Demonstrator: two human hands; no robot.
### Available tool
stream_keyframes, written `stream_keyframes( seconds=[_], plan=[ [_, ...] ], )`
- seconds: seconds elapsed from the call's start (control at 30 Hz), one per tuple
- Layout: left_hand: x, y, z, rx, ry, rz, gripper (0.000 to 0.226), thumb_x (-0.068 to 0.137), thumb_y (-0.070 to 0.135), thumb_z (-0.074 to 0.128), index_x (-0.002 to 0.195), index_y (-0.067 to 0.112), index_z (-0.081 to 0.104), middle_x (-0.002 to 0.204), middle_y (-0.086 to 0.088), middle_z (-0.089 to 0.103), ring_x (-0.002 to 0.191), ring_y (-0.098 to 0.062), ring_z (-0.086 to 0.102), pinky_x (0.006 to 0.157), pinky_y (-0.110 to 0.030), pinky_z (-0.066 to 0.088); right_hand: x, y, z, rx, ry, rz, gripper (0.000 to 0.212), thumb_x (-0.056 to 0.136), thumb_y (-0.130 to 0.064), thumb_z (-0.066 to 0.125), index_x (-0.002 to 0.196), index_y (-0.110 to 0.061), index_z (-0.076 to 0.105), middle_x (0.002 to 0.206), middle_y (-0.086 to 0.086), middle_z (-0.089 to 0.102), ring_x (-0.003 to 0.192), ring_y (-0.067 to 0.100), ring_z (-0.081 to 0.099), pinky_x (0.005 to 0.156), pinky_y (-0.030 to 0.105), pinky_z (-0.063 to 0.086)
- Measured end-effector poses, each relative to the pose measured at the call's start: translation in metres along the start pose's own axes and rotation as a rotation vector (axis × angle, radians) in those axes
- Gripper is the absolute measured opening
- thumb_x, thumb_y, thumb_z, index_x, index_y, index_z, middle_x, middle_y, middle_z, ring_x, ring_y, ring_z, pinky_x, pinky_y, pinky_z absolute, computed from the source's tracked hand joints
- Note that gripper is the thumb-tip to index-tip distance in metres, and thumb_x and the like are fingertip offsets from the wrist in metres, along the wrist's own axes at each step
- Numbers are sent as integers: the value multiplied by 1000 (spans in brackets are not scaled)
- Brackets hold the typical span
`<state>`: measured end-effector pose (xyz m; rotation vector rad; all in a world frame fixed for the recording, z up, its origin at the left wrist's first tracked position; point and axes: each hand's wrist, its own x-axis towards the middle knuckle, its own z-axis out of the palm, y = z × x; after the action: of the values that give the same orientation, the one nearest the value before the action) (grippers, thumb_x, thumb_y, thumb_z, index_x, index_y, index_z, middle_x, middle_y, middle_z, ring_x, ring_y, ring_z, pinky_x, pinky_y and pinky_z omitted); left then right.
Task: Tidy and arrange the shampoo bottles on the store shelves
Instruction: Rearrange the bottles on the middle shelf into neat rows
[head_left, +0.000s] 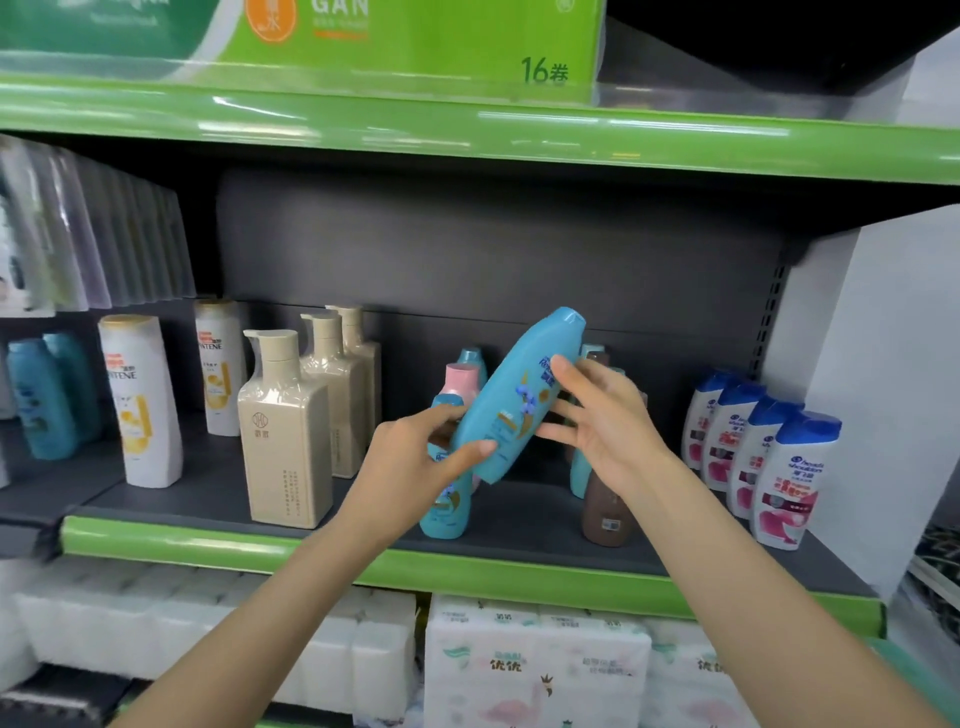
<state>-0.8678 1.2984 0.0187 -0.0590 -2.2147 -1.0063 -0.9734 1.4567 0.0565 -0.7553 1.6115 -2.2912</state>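
Note:
A teal shampoo bottle (519, 400) is tilted in the air above the middle shelf (332, 545), cap up and to the right. My left hand (415, 457) grips its lower end with thumb and fingers. My right hand (597, 421) touches its right side with spread, fairly straight fingers. Behind and below it stand another teal bottle (444, 512), a pink-capped bottle (460, 382) and a brown bottle (605, 512), partly hidden by my hands.
Beige pump bottles (285, 436) and white Pantene bottles (140, 400) stand to the left, teal bottles (41, 400) at far left. White and blue Head & Shoulders bottles (784, 478) line the right. Tissue packs (535, 665) fill the shelf below.

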Motion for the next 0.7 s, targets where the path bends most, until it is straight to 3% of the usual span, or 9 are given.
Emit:
stream_keyframes(
  seconds=[0.1,0.23,0.37,0.5,0.57,0.7],
  plan=[
    [19,1,-6,59,92,45,18,84,23,67,102,22,66,86,19,65,82,3,59,66,-2,40,11,-2,5,-119,55,-51,24,91,-21,60,111,-10,63,103,5,71,94,21,69,72,41,60],
    [53,-13,-16,135,146,106,18,90,11,56,105,16,66,96,8,66,80,2,57,70,0,38,29,1,8,-278,117,-150,26,88,-18,64,112,-10,63,100,3,70,89,14,69,69,34,60],
    [89,-44,-20,274,69,103,24,92,8,52,113,13,63,110,-1,63,94,-7,55,77,-5,36,55,18,7,-478,188,-209,26,83,-17,70,107,-13,61,100,7,69,91,21,68,81,47,56],
    [116,-67,-18,355,-68,158,29,92,1,49,116,8,64,117,-8,63,110,-19,56,89,-9,30,84,33,3,-609,242,-228,24,83,-17,70,104,-13,59,94,4,68,90,22,68,80,43,56],
    [124,-75,-16,385,-137,210,29,91,2,52,115,11,65,116,-6,64,109,-18,57,88,-8,30,99,41,0,-628,255,-214,22,81,-13,72,98,-13,59,93,6,67,89,25,67,78,42,55],
    [131,-87,-13,365,-178,261,30,86,2,59,110,17,69,107,-2,65,97,-10,58,82,0,30,128,65,-6,-654,272,-126,27,77,-14,76,97,-13,57,110,15,61,99,29,62,86,49,53]
  ],
)
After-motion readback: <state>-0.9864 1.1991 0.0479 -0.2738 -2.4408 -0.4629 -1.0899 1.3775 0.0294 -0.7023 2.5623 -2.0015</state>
